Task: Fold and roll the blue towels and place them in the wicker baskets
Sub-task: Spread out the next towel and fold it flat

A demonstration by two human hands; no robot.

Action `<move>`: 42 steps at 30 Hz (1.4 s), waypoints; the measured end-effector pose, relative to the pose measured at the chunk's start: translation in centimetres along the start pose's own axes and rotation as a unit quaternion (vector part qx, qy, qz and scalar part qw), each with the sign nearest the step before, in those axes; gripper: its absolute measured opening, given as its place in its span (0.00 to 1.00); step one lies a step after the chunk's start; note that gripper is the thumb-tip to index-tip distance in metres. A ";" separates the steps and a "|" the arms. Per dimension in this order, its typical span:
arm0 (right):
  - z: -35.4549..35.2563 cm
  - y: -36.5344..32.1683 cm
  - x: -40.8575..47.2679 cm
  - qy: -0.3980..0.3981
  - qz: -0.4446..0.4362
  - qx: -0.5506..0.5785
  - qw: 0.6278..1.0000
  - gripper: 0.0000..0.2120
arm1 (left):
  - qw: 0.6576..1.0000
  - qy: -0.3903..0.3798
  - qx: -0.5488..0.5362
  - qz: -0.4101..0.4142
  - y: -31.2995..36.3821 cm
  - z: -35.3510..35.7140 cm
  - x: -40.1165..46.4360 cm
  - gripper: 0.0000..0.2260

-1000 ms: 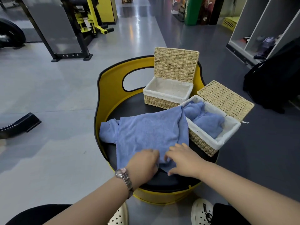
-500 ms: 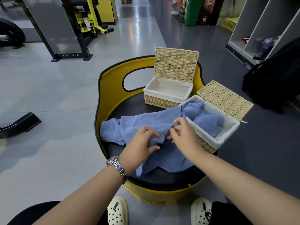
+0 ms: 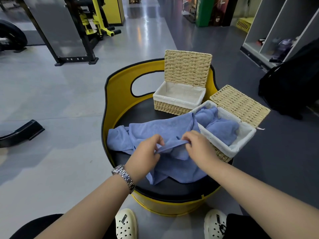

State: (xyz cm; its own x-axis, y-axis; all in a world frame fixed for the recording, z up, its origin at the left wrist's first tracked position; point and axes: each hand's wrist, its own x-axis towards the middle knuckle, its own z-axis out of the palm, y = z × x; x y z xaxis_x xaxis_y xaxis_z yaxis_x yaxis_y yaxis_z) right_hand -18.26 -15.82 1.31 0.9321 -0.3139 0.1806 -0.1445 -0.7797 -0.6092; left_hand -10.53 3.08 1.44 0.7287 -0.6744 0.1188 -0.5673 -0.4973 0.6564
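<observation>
Both hands are at work over the middle of the seat. Left hand [image 3: 146, 152], a metal watch [image 3: 124, 176] on its wrist, pinches a raised fold of the blue towel [image 3: 165, 133] between thumb and curled fingers; right hand [image 3: 198, 147] pinches the same fold just beside it, fingers curled over the cloth edge. The ridge of cloth between the two grips is lifted off the surface.

That towel lies crumpled across the black cushion of a round yellow seat [image 3: 117, 100] (a stool, not a bench, so it keeps its own name), one end bunched at the left edge, the near end hanging toward the front edge. Its far right corner reaches the rim of the nearer basket [image 3: 241, 145] at the right edge, lid open, where a second towel [image 3: 222, 128] lies loosely heaped, not rolled. The farther basket [image 3: 177, 100], at the back edge with its lid upright, shows only its white liner.

Step in hand, by judgement: the first fold, not yet squared. Next the held edge should be carried over and laid flat with corners aligned before any rolling; the bunched left end wants smoothing first.

Against the frame one second earlier, when both hands pressed flat on the towel's near edge and the cloth lay spread, the hands have moved inward toward the centre and gathered it into a pinched ridge.
</observation>
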 end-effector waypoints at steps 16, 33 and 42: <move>-5.6 5.3 0.4 -0.192 -0.067 -0.215 0.955 0.07 | 0.964 -0.180 0.188 0.054 -3.0 1.0 -2.0 0.08; -2.6 7.5 -4.2 -0.331 -0.197 -0.401 0.831 0.15 | 0.879 -0.171 0.434 0.100 -4.3 0.7 -3.3 0.14; -2.6 8.2 -4.1 -0.201 -0.189 -0.357 0.892 0.09 | 0.871 -0.139 0.466 0.071 -4.9 -0.1 -2.9 0.12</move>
State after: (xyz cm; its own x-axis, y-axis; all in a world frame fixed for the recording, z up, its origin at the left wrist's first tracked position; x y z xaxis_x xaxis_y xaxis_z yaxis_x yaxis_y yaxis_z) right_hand -24.19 -22.35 -2.41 0.9820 0.1529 -0.1110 0.1651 -0.9801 0.1105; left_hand -9.86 7.49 -2.06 0.5772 -0.8076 -0.1211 -0.8044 -0.5368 -0.2546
